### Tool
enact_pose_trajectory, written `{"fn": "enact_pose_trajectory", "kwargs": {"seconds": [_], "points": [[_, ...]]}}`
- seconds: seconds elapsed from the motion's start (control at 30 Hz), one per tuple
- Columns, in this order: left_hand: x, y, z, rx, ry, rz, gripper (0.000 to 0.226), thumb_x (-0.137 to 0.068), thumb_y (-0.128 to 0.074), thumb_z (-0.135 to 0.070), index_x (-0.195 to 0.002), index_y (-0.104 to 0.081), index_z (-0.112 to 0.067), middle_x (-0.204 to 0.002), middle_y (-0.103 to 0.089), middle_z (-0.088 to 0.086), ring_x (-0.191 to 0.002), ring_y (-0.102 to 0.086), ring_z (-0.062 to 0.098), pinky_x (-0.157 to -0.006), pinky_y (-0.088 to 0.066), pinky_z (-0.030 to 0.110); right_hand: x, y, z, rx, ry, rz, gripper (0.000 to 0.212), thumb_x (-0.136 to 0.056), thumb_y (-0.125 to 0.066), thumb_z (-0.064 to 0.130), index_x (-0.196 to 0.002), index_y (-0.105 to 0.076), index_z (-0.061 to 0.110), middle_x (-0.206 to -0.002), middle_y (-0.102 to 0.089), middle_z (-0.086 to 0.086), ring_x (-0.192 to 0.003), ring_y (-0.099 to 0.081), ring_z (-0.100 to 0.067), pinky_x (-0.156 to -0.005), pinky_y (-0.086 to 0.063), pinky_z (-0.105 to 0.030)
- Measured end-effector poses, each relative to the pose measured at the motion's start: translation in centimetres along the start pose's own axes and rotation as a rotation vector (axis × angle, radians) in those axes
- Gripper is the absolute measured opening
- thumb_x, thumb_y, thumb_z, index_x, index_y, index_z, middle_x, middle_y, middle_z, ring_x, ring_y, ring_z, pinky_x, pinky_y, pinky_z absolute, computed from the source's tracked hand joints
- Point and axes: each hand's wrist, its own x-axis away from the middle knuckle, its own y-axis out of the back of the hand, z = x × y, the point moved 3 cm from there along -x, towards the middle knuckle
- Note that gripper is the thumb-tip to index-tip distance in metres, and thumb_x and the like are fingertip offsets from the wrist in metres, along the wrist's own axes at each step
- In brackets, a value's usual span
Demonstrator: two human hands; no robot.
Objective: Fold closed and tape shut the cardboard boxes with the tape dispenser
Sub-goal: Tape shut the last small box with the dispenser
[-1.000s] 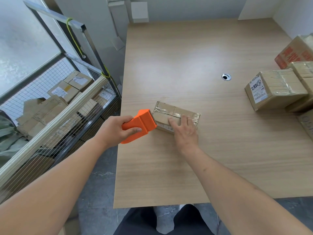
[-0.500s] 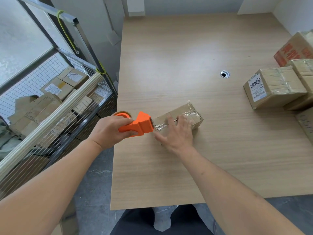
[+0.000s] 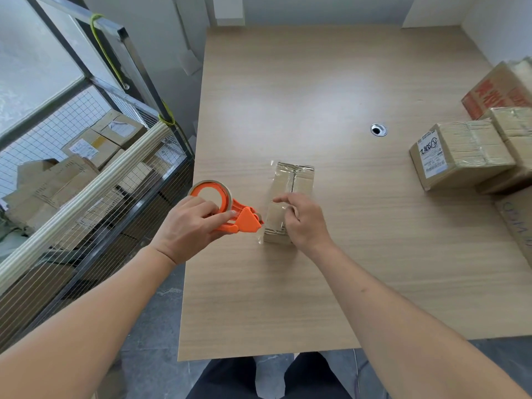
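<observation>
Cardboard box (image 3: pixel 290 197), small and oblong, lying lengthwise on the table (image 3: pixel 316 82) near its left edge, flaps folded shut with a seam down the top and clear tape glinting over the far end and the left side. Probably light, easily slid or spun with one palm; stiff at edges and corners, softer along the middle seam where flaps may give under pressure. Glossy where taped, so likely slippery there; bare board offers better purchase. Best held by pressing down on top close to the seam, or pinched across the two long sides.

Right hand (image 3: pixel 305 223) resting over the near end of the box, fingers curled, forefinger stretched along the top; seemingly steadying it and smoothing tape, though an actual pinch cannot be told. Left hand (image 3: pixel 190 226) wrapped round the handle of the orange dispenser (image 3: pixel 230 211), forefinger laid along its top, nose touching the box's near left corner, roll pointing away to the left. Loose tape strip at that corner looks thin, sticky, prone to wrinkling.

Further right, taped boxes (image 3: pixel 460 154) stacked at the table's edge. Left of the table, wire cage (image 3: pixel 86 174) holding more cartons.
</observation>
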Motion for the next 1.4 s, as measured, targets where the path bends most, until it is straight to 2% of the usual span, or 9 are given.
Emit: {"fn": "enact_pose_trajectory", "kwargs": {"seconds": [0.1,0.27,0.43,0.57,0.73,1.03,1.17,1.27,1.4], "points": [[-0.5,0.1,-0.1,-0.015,0.015,-0.004,0.037,-0.098,-0.061,-0.041,-0.117,-0.076,-0.014,-0.087,-0.066,0.01,-0.072,-0.061,0.029,-0.067,-0.051,0.044,-0.5,0.1,1.8,-0.18,0.008,0.068,0.044,-0.091,-0.05,-0.007,-0.108,-0.074,0.025,-0.111,-0.073,0.007,-0.094,-0.069,-0.011,-0.078,-0.053,-0.026],[-1.3,0.8,-0.7,-0.003,0.006,-0.007,0.039,-0.098,-0.059,-0.043,-0.115,-0.077,-0.013,-0.087,-0.068,0.009,-0.072,-0.063,0.029,-0.067,-0.053,0.044,-0.7,0.8,3.6,-0.17,0.091,0.206,0.06,-0.084,-0.045,-0.016,-0.121,-0.071,0.025,-0.126,-0.067,0.009,-0.098,-0.069,-0.01,-0.077,-0.058,-0.028],[-1.6,1.0,-0.9,-0.013,0.01,-0.005,0.035,-0.096,-0.067,-0.041,-0.117,-0.076,-0.014,-0.087,-0.067,0.007,-0.072,-0.06,0.027,-0.068,-0.052,0.041,-1.0,1.5,4.5,-0.177,0.113,0.256,0.024,-0.096,-0.064,-0.001,-0.111,-0.078,0.013,-0.106,-0.074,-0.004,-0.095,-0.071,-0.018,-0.082,-0.06,-0.04],[-1.7,1.1,-1.2,0.001,0.011,0.001,0.037,-0.095,-0.068,-0.041,-0.119,-0.074,-0.014,-0.086,-0.067,0.007,-0.072,-0.061,0.026,-0.068,-0.052,0.042,-1.1,2.1,4.7,-0.17,0.105,0.292,0.018,-0.094,-0.07,0.004,-0.106,-0.079,0.013,-0.099,-0.076,-0.001,-0.089,-0.072,-0.012,-0.081,-0.06,-0.043],[-1.9,1.4,-1.8,0.017,0.026,0.025,0.042,-0.098,-0.059,-0.045,-0.122,-0.074,-0.014,-0.088,-0.068,0.007,-0.074,-0.062,0.027,-0.07,-0.054,0.044,-1.1,2.6,4.5,-0.114,0.138,0.25,0.015,-0.089,-0.075,0.0,-0.101,-0.08,0.006,-0.094,-0.077,-0.003,-0.091,-0.072,-0.018,-0.087,-0.058,-0.044],[-1.6,1.3,-2.4,0.11,0.082,0.062,0.049,-0.086,-0.08,-0.037,-0.127,-0.069,-0.012,-0.089,-0.069,0.003,-0.075,-0.063,0.023,-0.075,-0.055,0.041,-0.3,3.0,4.2,-0.016,0.223,0.17,0.024,-0.088,-0.075,-0.001,-0.111,-0.078,0.005,-0.093,-0.078,-0.005,-0.084,-0.073,-0.015,-0.084,-0.057,-0.028],[-1.2,1.0,-2.2,0.271,0.264,0.188,0.061,-0.086,-0.073,-0.056,-0.137,-0.053,-0.029,-0.098,-0.069,-0.001,-0.083,-0.066,0.027,-0.072,-0.056,0.043,0.2,2.6,4.3,0.021,0.227,0.103,0.016,-0.087,-0.077,0.004,-0.102,-0.081,0.006,-0.093,-0.079,-0.003,-0.083,-0.071,-0.008,-0.083,-0.054,-0.023],[-0.5,-0.2,-1.9,0.343,0.345,0.365,0.067,-0.086,-0.069,-0.061,-0.142,-0.038,-0.043,-0.1,-0.064,-0.013,-0.083,-0.063,0.017,-0.074,-0.054,0.039,0.7,2.1,3.9,0.038,0.157,0.153,0.017,-0.085,-0.074,0.0,-0.098,-0.081,0.007,-0.087,-0.079,-0.004,-0.078,-0.071,-0.014,-0.078,-0.054,-0.026],[-0.3,-0.7,-2.1,0.43,0.318,0.388,0.05,-0.089,-0.07,-0.053,-0.132,-0.048,-0.042,-0.097,-0.054,-0.028,-0.08,-0.05,-0.001,-0.074,-0.049,0.034,1.5,2.0,2.3,-0.014,-0.045,0.13,0.014,-0.081,-0.076,-0.003,-0.09,-0.079,0.007,-0.075,-0.075,-0.003,-0.065,-0.069,-0.013,-0.072,-0.058,-0.03]]}}
